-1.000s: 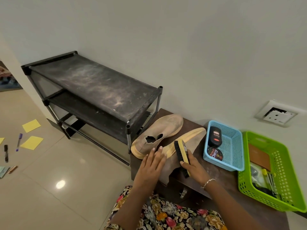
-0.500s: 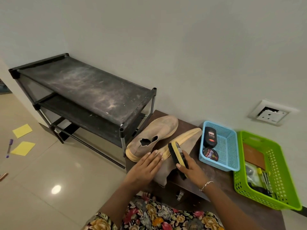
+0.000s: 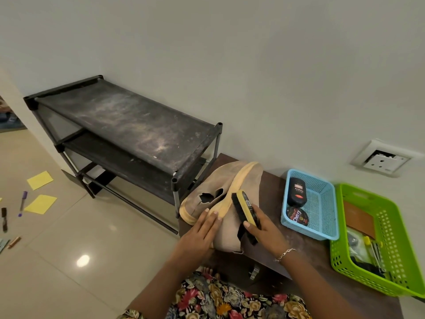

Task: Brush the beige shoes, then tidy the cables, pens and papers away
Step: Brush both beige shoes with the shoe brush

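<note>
On the dark bench, flat left hand presses shoe; right hand grips brush.

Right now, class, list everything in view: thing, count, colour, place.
shoes: 2, beige, on the brown table
brush: 1, yellow and black, on the near shoe
rack: 1, black, against the wall
blue basket: 1, on the table, holding black bottle and tin
green basket: 1, table's right end
papers: 2, yellow, on the floor
pens: 3, purple, black, copper, floor
left grip: 1, flat on near shoe
right grip: 1, holding brush
</note>
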`<act>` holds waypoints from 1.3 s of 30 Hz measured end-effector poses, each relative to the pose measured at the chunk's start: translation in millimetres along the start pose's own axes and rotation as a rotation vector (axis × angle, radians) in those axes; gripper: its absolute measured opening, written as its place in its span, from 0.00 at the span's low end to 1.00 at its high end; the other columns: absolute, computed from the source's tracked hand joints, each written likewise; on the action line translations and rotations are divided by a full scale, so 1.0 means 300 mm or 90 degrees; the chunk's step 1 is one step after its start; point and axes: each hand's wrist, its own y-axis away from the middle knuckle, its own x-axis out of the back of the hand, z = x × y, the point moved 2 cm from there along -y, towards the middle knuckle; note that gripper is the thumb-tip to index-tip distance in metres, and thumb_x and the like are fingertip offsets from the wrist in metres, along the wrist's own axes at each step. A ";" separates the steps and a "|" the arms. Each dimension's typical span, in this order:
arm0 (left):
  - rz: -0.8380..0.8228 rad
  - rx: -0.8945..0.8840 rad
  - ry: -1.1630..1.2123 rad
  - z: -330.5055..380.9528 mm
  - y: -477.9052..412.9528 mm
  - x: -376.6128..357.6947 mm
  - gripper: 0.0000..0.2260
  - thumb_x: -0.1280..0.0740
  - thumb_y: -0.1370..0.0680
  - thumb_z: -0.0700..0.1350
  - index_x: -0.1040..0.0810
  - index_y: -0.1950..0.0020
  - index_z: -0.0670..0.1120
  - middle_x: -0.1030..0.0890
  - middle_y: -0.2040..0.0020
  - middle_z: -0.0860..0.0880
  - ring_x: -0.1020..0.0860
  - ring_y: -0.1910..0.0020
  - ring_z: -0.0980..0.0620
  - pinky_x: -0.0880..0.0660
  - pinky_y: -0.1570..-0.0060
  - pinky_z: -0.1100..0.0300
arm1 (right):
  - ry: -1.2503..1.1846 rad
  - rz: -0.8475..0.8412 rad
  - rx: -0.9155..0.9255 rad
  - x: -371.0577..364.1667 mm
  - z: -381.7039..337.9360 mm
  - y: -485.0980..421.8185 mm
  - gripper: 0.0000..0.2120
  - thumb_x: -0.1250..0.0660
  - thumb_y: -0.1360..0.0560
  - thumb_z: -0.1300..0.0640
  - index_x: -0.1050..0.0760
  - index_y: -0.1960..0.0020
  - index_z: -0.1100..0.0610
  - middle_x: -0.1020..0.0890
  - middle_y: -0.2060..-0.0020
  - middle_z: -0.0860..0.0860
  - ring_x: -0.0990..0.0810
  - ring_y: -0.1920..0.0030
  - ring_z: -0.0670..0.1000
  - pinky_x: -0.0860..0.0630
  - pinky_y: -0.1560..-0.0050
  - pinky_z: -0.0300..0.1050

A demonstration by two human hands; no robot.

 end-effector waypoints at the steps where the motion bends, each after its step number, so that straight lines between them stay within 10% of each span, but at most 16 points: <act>1: -0.011 0.011 -0.009 0.000 0.000 -0.007 0.54 0.22 0.40 0.55 0.49 0.24 0.42 0.27 0.33 0.42 0.37 0.30 0.41 0.33 0.37 0.52 | -0.008 0.000 -0.003 -0.003 0.003 -0.004 0.28 0.40 0.22 0.57 0.48 0.26 0.53 0.35 0.31 0.56 0.35 0.39 0.46 0.38 0.38 0.40; 5: 0.028 0.023 -0.036 0.006 -0.020 -0.027 0.52 0.21 0.43 0.52 0.43 0.26 0.43 0.34 0.31 0.41 0.39 0.31 0.42 0.49 0.27 0.49 | -0.040 0.001 -0.017 -0.015 0.013 -0.009 0.29 0.39 0.22 0.57 0.49 0.25 0.52 0.37 0.29 0.55 0.35 0.31 0.53 0.36 0.35 0.43; 10: 0.022 0.030 0.023 -0.013 -0.017 -0.026 0.50 0.21 0.49 0.60 0.35 0.32 0.43 0.26 0.34 0.44 0.41 0.29 0.47 0.29 0.40 0.53 | -0.015 0.045 0.061 0.015 -0.012 0.039 0.28 0.38 0.22 0.58 0.47 0.28 0.46 0.35 0.31 0.52 0.32 0.36 0.48 0.34 0.42 0.38; 16: 0.039 0.049 0.084 -0.034 0.030 -0.027 0.49 0.22 0.46 0.59 0.34 0.32 0.39 0.28 0.33 0.41 0.37 0.31 0.44 0.23 0.45 0.54 | 0.457 -0.068 0.342 -0.056 -0.094 0.160 0.25 0.40 0.23 0.51 0.45 0.30 0.41 0.33 0.36 0.49 0.30 0.41 0.50 0.32 0.42 0.41; 22: 0.064 0.045 0.088 -0.029 0.031 -0.023 0.49 0.21 0.43 0.56 0.38 0.30 0.39 0.28 0.32 0.41 0.40 0.30 0.46 0.32 0.38 0.52 | 0.494 0.128 0.106 0.105 -0.015 -0.061 0.25 0.39 0.23 0.53 0.42 0.28 0.49 0.31 0.39 0.53 0.29 0.40 0.53 0.31 0.42 0.43; 29: 0.091 0.076 0.194 -0.064 0.046 -0.051 0.47 0.30 0.35 0.58 0.49 0.24 0.45 0.35 0.28 0.42 0.43 0.28 0.45 0.26 0.41 0.46 | 0.523 -0.049 0.353 -0.039 -0.062 0.054 0.24 0.42 0.22 0.51 0.43 0.27 0.47 0.36 0.34 0.50 0.32 0.38 0.51 0.33 0.37 0.42; 34: 0.094 0.055 0.198 -0.041 0.040 -0.047 0.49 0.25 0.37 0.54 0.48 0.24 0.45 0.35 0.28 0.41 0.44 0.27 0.46 0.30 0.38 0.43 | 0.481 0.141 0.094 0.127 -0.017 -0.128 0.25 0.36 0.25 0.55 0.39 0.30 0.52 0.31 0.39 0.56 0.29 0.39 0.57 0.30 0.40 0.49; 39: 0.086 0.060 0.200 -0.051 0.038 -0.045 0.45 0.25 0.39 0.55 0.40 0.29 0.41 0.31 0.30 0.41 0.43 0.28 0.47 0.25 0.43 0.45 | 0.450 -0.121 0.327 -0.066 -0.060 0.085 0.23 0.39 0.23 0.52 0.41 0.30 0.48 0.33 0.36 0.50 0.31 0.40 0.49 0.33 0.40 0.39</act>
